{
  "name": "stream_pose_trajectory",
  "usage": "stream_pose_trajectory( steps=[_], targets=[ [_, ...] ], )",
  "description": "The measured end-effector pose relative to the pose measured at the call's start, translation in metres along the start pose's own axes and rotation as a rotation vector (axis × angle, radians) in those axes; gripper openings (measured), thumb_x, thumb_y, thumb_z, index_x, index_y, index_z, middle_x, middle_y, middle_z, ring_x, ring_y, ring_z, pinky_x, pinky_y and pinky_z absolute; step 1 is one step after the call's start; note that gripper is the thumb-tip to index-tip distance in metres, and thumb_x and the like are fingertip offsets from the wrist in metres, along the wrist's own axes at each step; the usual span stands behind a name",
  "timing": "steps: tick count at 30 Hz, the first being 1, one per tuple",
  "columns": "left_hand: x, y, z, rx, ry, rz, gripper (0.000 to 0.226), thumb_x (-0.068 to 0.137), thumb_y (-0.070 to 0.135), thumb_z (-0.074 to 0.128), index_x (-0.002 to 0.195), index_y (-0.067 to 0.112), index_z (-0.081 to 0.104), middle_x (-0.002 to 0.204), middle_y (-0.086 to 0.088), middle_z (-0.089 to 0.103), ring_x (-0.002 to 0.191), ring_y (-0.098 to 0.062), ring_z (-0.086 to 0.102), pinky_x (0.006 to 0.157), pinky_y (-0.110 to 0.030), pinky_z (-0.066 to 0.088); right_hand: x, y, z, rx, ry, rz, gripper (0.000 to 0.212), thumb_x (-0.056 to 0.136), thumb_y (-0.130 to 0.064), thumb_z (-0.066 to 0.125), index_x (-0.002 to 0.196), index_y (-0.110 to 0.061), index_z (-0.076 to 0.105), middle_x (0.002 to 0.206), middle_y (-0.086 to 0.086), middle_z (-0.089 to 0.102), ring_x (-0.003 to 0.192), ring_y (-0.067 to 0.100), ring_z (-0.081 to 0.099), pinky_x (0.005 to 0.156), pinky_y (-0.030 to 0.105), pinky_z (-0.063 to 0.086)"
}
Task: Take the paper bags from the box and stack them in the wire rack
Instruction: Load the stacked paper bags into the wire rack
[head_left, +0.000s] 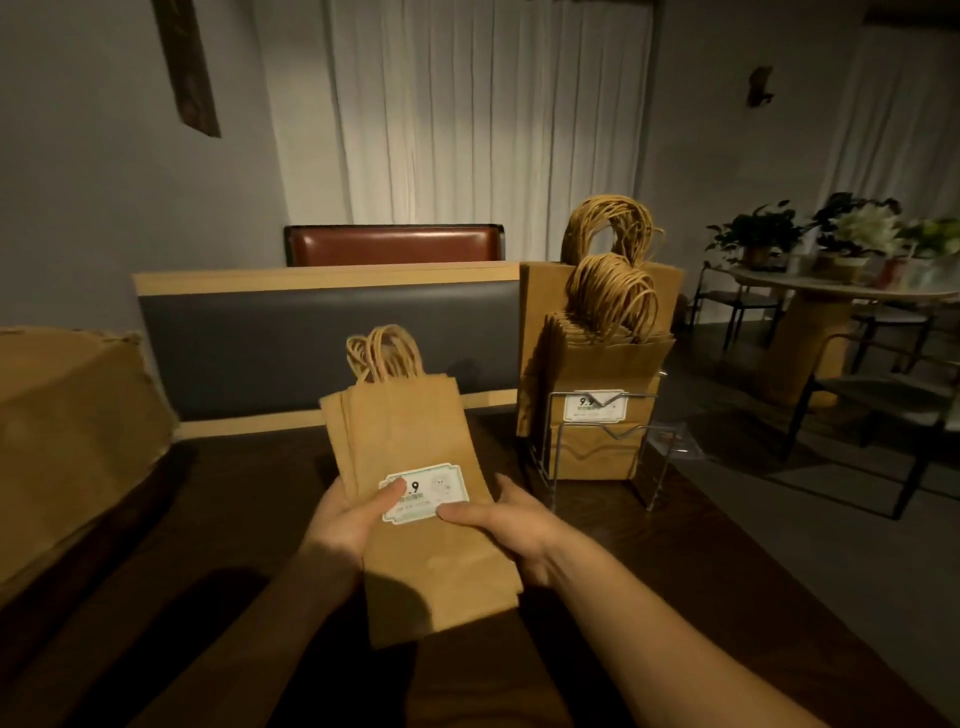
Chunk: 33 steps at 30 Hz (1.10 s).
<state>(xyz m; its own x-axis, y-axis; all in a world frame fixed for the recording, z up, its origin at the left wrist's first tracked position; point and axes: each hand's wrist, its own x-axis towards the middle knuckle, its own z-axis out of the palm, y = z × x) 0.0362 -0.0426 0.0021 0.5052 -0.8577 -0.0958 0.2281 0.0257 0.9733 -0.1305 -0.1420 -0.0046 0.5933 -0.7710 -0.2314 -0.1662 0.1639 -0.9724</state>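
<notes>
The left hand (349, 512) and right hand (511, 525) each gripped a side of a small bundle of paper bags (415, 467), thumbs over the label, handles up, above the table. The wire rack (602, 447) stood just right, already holding bags. Best to square the edges first, then lower them into the front slot upright

Dark wood table (249, 519) in foreground. Behind it, a booth seat back (322, 343), grey padding with light wood trim; a red-brown seat back (395, 244) beyond that. White curtains (488, 104) on the far wall. Right side: round table (831, 291) with potted plants (758, 234), dark metal chairs (883, 395) around it.
</notes>
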Motion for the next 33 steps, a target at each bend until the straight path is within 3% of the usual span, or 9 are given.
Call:
stream_pose_trajectory(
  steps=[5, 9, 13, 16, 20, 23, 26, 31, 33],
  targets=[
    [-0.074, 0.012, -0.001, 0.052, -0.091, 0.296, 0.037, 0.090, -0.002, 0.062, 0.122, 0.015, 0.057, 0.108, -0.011, 0.075, 0.098, -0.026, 0.074, 0.074, -0.029, 0.060, -0.043, 0.013, 0.010, -0.070, -0.044, -0.334, 0.092, 0.069, -0.018, 0.090, 0.144, -0.030, 0.039, 0.123, -0.006, 0.069, 0.112, 0.011, 0.067, 0.097, 0.037, 0.055],
    [-0.099, 0.002, -0.003, 0.187, 0.066, 0.249, 0.034, 0.086, 0.010, 0.074, 0.112, 0.025, 0.058, 0.103, 0.000, 0.073, 0.087, -0.007, 0.073, 0.067, -0.015, 0.055, -0.063, 0.030, 0.014, -0.087, -0.082, -0.396, 0.084, 0.073, -0.022, 0.088, 0.141, -0.035, 0.040, 0.126, -0.008, 0.068, 0.117, 0.009, 0.064, 0.101, 0.035, 0.053],
    [-0.109, -0.006, 0.000, 0.147, 0.094, 0.205, 0.034, 0.080, 0.019, 0.076, 0.110, 0.018, 0.060, 0.110, -0.003, 0.071, 0.093, -0.015, 0.071, 0.076, -0.020, 0.054, -0.070, 0.033, 0.025, -0.017, -0.050, -0.394, 0.068, 0.077, -0.013, 0.084, 0.134, -0.028, 0.048, 0.117, -0.005, 0.072, 0.109, 0.011, 0.069, 0.088, 0.027, 0.056],
    [-0.111, 0.001, -0.001, 0.090, 0.034, 0.214, 0.036, 0.080, 0.015, 0.080, 0.110, 0.016, 0.062, 0.105, -0.005, 0.073, 0.083, -0.012, 0.074, 0.066, -0.016, 0.055, -0.072, 0.030, 0.026, 0.036, -0.067, -0.388, 0.066, 0.077, -0.015, 0.083, 0.132, -0.030, 0.051, 0.117, -0.003, 0.072, 0.111, 0.016, 0.068, 0.094, 0.034, 0.055],
    [-0.106, 0.014, -0.003, 0.011, -0.055, 0.302, 0.091, 0.043, 0.054, 0.095, 0.119, 0.022, 0.058, 0.103, -0.005, 0.077, 0.093, -0.020, 0.074, 0.074, -0.031, 0.058, -0.073, 0.027, 0.031, 0.031, -0.054, -0.427, 0.066, 0.083, -0.011, 0.077, 0.137, -0.033, 0.047, 0.119, -0.002, 0.072, 0.110, 0.016, 0.069, 0.094, 0.036, 0.056],
    [-0.106, 0.018, -0.002, 0.008, -0.059, 0.350, 0.081, 0.057, 0.051, 0.086, 0.124, 0.018, 0.056, 0.105, -0.002, 0.076, 0.095, -0.021, 0.074, 0.076, -0.029, 0.060, -0.071, 0.026, 0.028, 0.072, -0.090, -0.425, 0.064, 0.085, -0.010, 0.075, 0.138, -0.030, 0.046, 0.120, 0.000, 0.071, 0.111, 0.018, 0.068, 0.091, 0.034, 0.056],
    [-0.106, 0.022, -0.002, 0.011, -0.068, 0.393, 0.098, 0.038, 0.071, 0.087, 0.120, 0.026, 0.057, 0.108, 0.004, 0.075, 0.098, -0.015, 0.073, 0.077, -0.026, 0.058, -0.072, 0.017, 0.026, 0.029, -0.087, -0.477, 0.073, 0.082, -0.024, 0.080, 0.144, -0.029, 0.042, 0.127, -0.006, 0.068, 0.117, 0.013, 0.065, 0.093, 0.029, 0.055],
    [-0.092, -0.006, 0.000, 0.068, 0.030, 0.424, 0.040, 0.081, 0.015, 0.079, 0.113, 0.024, 0.058, 0.096, -0.001, 0.076, 0.089, -0.009, 0.073, 0.068, -0.015, 0.055, -0.064, 0.027, 0.042, -0.009, 0.051, -0.484, 0.087, 0.069, -0.051, 0.086, 0.143, -0.035, 0.044, 0.133, -0.006, 0.063, 0.119, 0.008, 0.062, 0.098, 0.031, 0.054],
    [-0.087, -0.021, -0.004, 0.114, 0.094, 0.384, 0.042, 0.084, 0.007, 0.076, 0.118, 0.021, 0.057, 0.099, 0.001, 0.072, 0.085, -0.006, 0.072, 0.066, -0.013, 0.052, -0.064, 0.036, 0.045, -0.037, 0.092, -0.474, 0.084, 0.070, -0.052, 0.085, 0.142, -0.035, 0.045, 0.130, -0.009, 0.064, 0.119, 0.006, 0.062, 0.101, 0.032, 0.052]
  ],
)
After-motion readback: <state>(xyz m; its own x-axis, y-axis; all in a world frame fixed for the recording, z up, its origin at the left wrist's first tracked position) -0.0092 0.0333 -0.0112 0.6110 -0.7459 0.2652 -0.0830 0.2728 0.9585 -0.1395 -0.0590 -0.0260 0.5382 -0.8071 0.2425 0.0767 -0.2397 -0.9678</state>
